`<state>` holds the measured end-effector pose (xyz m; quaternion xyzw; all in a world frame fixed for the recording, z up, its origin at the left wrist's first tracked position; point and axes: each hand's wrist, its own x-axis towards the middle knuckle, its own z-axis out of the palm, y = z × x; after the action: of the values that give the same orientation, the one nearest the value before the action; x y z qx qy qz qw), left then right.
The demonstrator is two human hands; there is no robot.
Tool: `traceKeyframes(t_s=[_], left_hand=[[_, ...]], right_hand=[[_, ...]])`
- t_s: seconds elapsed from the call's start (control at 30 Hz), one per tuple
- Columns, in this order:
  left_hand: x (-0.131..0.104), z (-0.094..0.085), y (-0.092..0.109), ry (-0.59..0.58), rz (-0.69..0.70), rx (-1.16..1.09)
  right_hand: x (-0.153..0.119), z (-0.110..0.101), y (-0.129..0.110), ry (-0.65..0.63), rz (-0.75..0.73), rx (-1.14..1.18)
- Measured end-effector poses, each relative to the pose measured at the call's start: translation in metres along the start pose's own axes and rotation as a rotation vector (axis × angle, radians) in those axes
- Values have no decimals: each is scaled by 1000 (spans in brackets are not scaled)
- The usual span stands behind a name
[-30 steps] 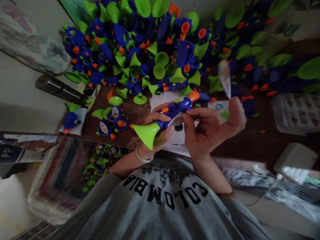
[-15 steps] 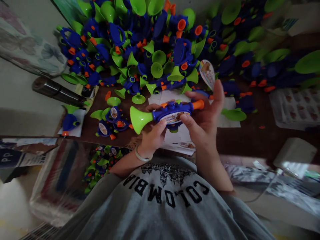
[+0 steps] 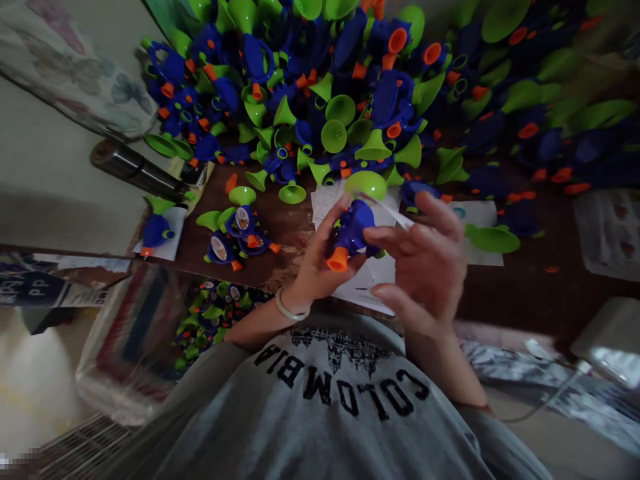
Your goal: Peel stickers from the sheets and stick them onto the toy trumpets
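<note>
My left hand (image 3: pixel 317 263) is wrapped round a blue toy trumpet (image 3: pixel 356 223), whose orange mouthpiece points towards my body and whose green bell faces away. Beside it on the right, my right hand (image 3: pixel 430 267) has its fingers bent and partly spread, one fingertip touching the blue body. A thin white sticker (image 3: pixel 395 212), seen nearly edge-on, hangs at the fingers of my right hand, above the trumpet. White sheets (image 3: pixel 367 283) lie on the table under both hands.
Many blue, green and orange trumpets (image 3: pixel 340 123) are heaped along the back of the brown table (image 3: pixel 285 220). Several with oval stickers (image 3: pixel 243 219) lie to the left. A dark flask (image 3: pixel 133 167) stands further left; more trumpets fill a box (image 3: pixel 215 310) below.
The trumpet has turned from lying sideways, sticker face up, to having its mouthpiece towards me. My right hand has let go its thumb and brought the loose sticker down close to the trumpet.
</note>
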<state>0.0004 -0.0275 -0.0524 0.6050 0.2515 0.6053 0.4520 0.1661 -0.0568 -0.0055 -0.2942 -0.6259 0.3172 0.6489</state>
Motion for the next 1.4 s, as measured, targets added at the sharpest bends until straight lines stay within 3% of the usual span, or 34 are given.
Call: traceKeyframes(t_s=[0.13,0.2,0.63,1.07,1.4], left_hand=[[3,-5,12,-7,-157,-130],[4,-6,16,-13,-199,-168],[2,-2,34,-95,-193,-167],[3,4,33,-47,-129,-112],[7,14,35,33,-99,-86]], right_hand=[[10,-5,-3,219,184,15],[13,-6,-1,267,239,-45],[14,5,-4,284,232,-174],[8,6,2,321,219,-178],[12,6,4,266,93,-309]])
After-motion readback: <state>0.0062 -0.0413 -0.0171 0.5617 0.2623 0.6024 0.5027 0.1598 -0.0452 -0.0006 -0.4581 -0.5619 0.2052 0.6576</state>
